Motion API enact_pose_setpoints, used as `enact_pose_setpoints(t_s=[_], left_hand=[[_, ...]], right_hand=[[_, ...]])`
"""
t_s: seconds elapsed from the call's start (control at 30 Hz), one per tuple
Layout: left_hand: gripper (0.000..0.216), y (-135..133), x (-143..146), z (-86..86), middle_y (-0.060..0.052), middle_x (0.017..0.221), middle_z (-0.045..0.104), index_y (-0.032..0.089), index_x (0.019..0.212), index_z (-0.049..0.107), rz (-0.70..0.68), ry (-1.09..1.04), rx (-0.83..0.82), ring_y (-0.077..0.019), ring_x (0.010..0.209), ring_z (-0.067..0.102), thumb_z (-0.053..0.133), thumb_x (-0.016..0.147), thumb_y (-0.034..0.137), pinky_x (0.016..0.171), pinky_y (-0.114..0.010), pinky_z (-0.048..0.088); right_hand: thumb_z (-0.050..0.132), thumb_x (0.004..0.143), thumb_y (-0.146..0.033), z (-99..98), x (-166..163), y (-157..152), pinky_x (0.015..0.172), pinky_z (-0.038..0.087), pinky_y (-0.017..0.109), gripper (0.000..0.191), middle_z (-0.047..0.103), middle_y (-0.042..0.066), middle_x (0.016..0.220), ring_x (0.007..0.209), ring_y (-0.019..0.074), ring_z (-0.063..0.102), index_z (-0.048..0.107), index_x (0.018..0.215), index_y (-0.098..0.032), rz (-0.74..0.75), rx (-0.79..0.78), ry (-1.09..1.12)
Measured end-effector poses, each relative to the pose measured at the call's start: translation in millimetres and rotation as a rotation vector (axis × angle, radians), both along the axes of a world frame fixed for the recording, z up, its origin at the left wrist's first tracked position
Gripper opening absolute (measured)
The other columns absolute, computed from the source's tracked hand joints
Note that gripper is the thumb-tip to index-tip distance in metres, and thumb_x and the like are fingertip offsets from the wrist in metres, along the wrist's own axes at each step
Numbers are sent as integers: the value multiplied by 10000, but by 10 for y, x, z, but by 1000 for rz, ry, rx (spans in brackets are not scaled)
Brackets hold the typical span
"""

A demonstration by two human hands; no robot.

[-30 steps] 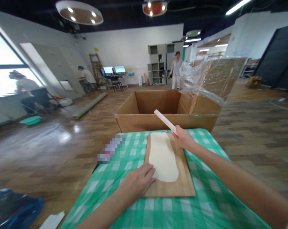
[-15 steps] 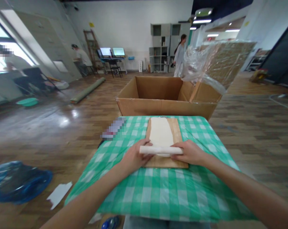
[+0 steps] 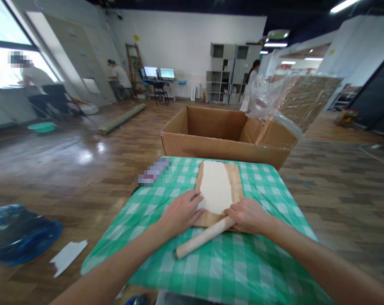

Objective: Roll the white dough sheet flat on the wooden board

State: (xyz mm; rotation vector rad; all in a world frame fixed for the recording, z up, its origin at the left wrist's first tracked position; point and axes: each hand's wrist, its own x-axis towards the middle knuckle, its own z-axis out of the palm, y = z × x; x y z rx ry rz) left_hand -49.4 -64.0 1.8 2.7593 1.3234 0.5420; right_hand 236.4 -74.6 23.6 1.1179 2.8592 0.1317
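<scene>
A long, flat sheet of pale dough lies on a wooden board. My right hand grips one end of a rolling pin at the board's near right corner. The pin slants toward me and to the left, its free end over the checked tablecloth. At the dough's near left edge is my left hand, with fingers apart and the fingertips at the sheet. It holds nothing that I can see.
A green and white checked cloth covers the table. Beyond it stands a large open cardboard box with a plastic-wrapped carton. A blurred-out flat object lies at the table's left edge. Blue plastic is on the floor.
My left hand has let go of the rolling pin. My right hand has swung the pin off the dough, from level to slanting toward me. The view has shifted slightly.
</scene>
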Motion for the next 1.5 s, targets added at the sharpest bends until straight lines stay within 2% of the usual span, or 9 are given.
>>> enact_pose_setpoints(t_s=[0.47, 0.73, 0.97, 1.13, 1.2, 1.23, 1.37, 1.43, 1.5], left_hand=[[276, -114, 44, 14, -128, 1396, 640, 206, 1283, 630, -11, -78, -2, -290, 1274, 648, 599, 1017, 273, 1075, -475, 572], [288, -137, 30, -6, -127, 1405, 638, 203, 1297, 639, -20, -112, -35, -285, 1278, 646, 571, 1023, 266, 1077, -463, 569], [433, 32, 152, 79, -120, 1399, 640, 215, 1301, 644, -133, -117, -56, -288, 1267, 644, 762, 910, 360, 1064, -440, 553], [198, 170, 324, 88, -98, 1187, 718, 183, 1119, 704, -168, 18, 72, -269, 1129, 674, 730, 941, 265, 987, -409, 547], [64, 189, 352, 84, -79, 1061, 730, 184, 1001, 716, -175, 87, 112, -252, 1040, 683, 662, 984, 215, 926, -388, 543], [100, 191, 356, 83, -72, 1017, 729, 187, 963, 715, -170, 110, 125, -242, 1000, 683, 625, 1004, 196, 890, -375, 539], [184, 170, 346, 95, -61, 971, 722, 192, 978, 709, -126, 113, 151, -228, 926, 671, 541, 1052, 207, 809, -353, 514], [174, 160, 343, 106, -62, 984, 720, 191, 994, 700, -132, 104, 154, -229, 926, 668, 537, 1052, 213, 805, -350, 507], [157, 152, 341, 117, -62, 991, 719, 192, 992, 690, -150, 97, 154, -229, 931, 668, 544, 1048, 209, 806, -345, 502]], right_hand=[[631, 1009, -423, 148, -173, -60, 639, 477, 312, 292, 803, 115, 935, 866, 298, 786, 755, 982, -160, -61, -39, -86], [611, 1009, -541, 91, -172, -32, 608, 471, 321, 409, 798, 133, 899, 821, 316, 788, 721, 1013, -147, -119, -17, -61], [598, 980, -244, 130, -92, 73, 592, 433, 308, 143, 798, 125, 902, 801, 292, 784, 697, 1020, -150, -68, 33, -80], [582, 961, -167, 212, -59, 117, 602, 425, 294, 126, 794, 95, 898, 789, 262, 774, 694, 1018, -158, -73, 34, -83], [601, 971, -202, 190, -43, 98, 612, 423, 291, 109, 796, 90, 914, 800, 254, 772, 697, 1005, -161, -73, 35, -61], [625, 981, -268, 161, -35, 81, 616, 423, 293, 134, 795, 91, 913, 803, 258, 772, 700, 1009, -160, -73, 38, -39], [679, 925, -674, -27, -2, 13, 618, 429, 317, 613, 793, 120, 903, 788, 289, 766, 689, 1214, -133, -80, 93, 107], [673, 947, -641, -116, 16, -3, 617, 418, 317, 623, 792, 124, 900, 769, 278, 757, 664, 1292, -122, -76, 151, 143], [668, 996, -424, -179, 38, -9, 617, 398, 309, 372, 779, 95, 859, 741, 248, 741, 685, 1234, -138, -60, 216, 145]])
